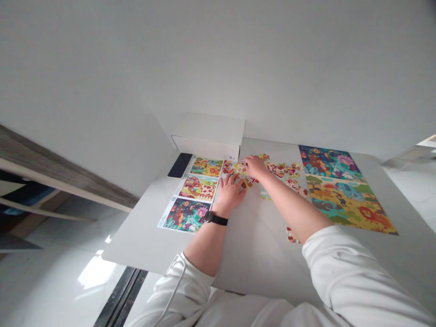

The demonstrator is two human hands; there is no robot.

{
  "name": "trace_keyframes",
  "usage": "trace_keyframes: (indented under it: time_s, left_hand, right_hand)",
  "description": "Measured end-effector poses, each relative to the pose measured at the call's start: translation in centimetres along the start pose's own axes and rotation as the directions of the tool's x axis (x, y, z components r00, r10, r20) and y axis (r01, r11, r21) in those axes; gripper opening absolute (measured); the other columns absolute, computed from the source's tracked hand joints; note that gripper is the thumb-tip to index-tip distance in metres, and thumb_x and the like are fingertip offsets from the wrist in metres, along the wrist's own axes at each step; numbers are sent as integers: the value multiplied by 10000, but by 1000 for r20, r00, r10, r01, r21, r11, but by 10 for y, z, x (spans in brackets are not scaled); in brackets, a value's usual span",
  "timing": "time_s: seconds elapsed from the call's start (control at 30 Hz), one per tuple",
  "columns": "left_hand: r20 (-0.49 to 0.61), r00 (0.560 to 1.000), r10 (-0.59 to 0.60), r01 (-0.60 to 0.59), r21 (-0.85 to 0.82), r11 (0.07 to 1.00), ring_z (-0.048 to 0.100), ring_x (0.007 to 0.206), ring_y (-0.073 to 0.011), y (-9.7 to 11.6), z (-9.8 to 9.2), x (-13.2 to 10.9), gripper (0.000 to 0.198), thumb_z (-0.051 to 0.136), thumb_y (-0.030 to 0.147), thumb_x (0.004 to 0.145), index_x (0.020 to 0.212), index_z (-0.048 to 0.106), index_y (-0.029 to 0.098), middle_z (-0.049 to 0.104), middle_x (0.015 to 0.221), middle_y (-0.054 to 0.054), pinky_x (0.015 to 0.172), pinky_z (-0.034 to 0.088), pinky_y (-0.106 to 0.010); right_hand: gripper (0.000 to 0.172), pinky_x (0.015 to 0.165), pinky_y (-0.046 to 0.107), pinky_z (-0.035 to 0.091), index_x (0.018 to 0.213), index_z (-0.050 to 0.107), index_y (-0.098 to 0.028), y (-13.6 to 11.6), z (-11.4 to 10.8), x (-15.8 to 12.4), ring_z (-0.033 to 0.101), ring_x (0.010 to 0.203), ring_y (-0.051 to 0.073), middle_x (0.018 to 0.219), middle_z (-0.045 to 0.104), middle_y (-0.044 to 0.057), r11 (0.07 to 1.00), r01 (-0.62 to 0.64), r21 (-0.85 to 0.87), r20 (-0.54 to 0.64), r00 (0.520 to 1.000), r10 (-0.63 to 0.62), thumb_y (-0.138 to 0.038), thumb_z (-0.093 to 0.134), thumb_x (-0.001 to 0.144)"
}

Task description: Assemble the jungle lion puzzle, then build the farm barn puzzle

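Observation:
Loose jigsaw puzzle pieces [289, 171] in red, yellow and brown lie in a spread heap across the middle of the table. My left hand [232, 193], with a black watch [215, 218] on its wrist, rests at the heap's near left side; its fingers are apart and touch the pieces. Farther back, my right hand [255, 167] reaches over the heap with its fingers bent down and drawn together among the pieces. Whatever is under those fingertips is hidden. A reference sheet [199, 187] with three small pictures lies left of my left hand.
Two joined puzzle pictures [347, 190] lie at the table's right. A dark phone [180, 165] lies at the back left, by a white box [207, 145] against the wall. A few striped pieces [292, 235] are beneath my right forearm. The white table [136, 240] has a rounded front-left corner.

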State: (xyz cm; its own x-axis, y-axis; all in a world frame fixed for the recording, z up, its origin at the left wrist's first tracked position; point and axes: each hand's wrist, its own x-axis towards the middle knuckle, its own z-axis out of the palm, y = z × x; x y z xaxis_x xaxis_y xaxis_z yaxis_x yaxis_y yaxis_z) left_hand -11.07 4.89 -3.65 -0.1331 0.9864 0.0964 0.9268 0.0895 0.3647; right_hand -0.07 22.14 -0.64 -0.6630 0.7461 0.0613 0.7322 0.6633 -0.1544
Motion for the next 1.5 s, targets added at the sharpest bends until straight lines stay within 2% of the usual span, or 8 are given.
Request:
trace_keyframes:
  time_s: [0.27,0.5,0.7,0.9,1.03,1.23,1.37,1.5]
  left_hand:
    - [-15,1000,6,-6,5,1000,371,1629,-365,1,0,0,455,661,414,1024,1466,715,324,541,1671,-128,1359,220,-706]
    - [-17,1000,-8,9,26,1000,356,1644,-359,-1,2,0,489,651,433,1025,1502,693,339,521,1690,-114,1367,246,-665]
    - [-1,1000,-21,21,10,1000,342,1651,-356,-1,2,1,513,659,427,1016,1521,677,345,511,1701,-102,1379,206,-669]
    - [-25,1000,-5,4,-16,1000,339,1650,-375,-4,6,2,506,675,408,999,1502,694,353,514,1696,-116,1369,204,-693]
    - [-11,1000,4,-4,4,1000,303,1672,-391,-5,8,2,536,647,432,1015,1545,659,348,464,1740,-125,1361,193,-712]
    - [-27,1000,-2,2,28,1000,257,1691,-424,3,6,2,619,602,485,1032,1621,576,296,422,1769,-146,1353,167,-736]
    - [-132,990,40,-40,3,999,331,1660,-374,10,0,3,501,583,432,1048,1527,651,301,517,1701,-128,1364,206,-675]
    - [-195,976,99,-104,-19,994,403,1616,-322,20,-7,-3,378,582,370,1055,1401,719,305,569,1649,-101,1369,245,-603]
  right_hand:
    - [322,1082,445,499,1322,790,-253,-12,-3,18,687,1244,329,1305,798,145,1000,-3,-12,117,993,5,-250,588,1071]
    - [310,1043,341,526,1318,763,-242,-8,5,29,723,1198,254,1362,777,117,973,-135,186,149,983,108,-205,705,1016]
    - [404,931,291,553,1301,764,-220,-3,0,33,737,1001,201,1202,807,79,891,-247,381,141,968,208,-92,690,925]
    - [475,846,303,583,1290,759,-184,4,0,25,729,882,190,1121,811,86,748,-236,620,151,972,182,-83,709,829]
    - [440,758,290,598,1236,767,-194,30,-6,-12,705,772,165,961,787,37,500,-234,834,162,970,184,-169,792,797]
    - [464,732,301,619,1084,739,-227,75,-26,-116,731,793,177,943,770,26,86,-223,971,185,928,322,-236,934,663]
    - [446,813,327,633,986,706,-229,90,-37,-180,754,880,188,1001,788,36,2,-171,985,155,900,407,-321,968,637]
    - [475,829,338,623,958,691,-230,96,-39,-223,748,889,192,1012,797,43,20,-135,991,111,879,463,-445,971,640]
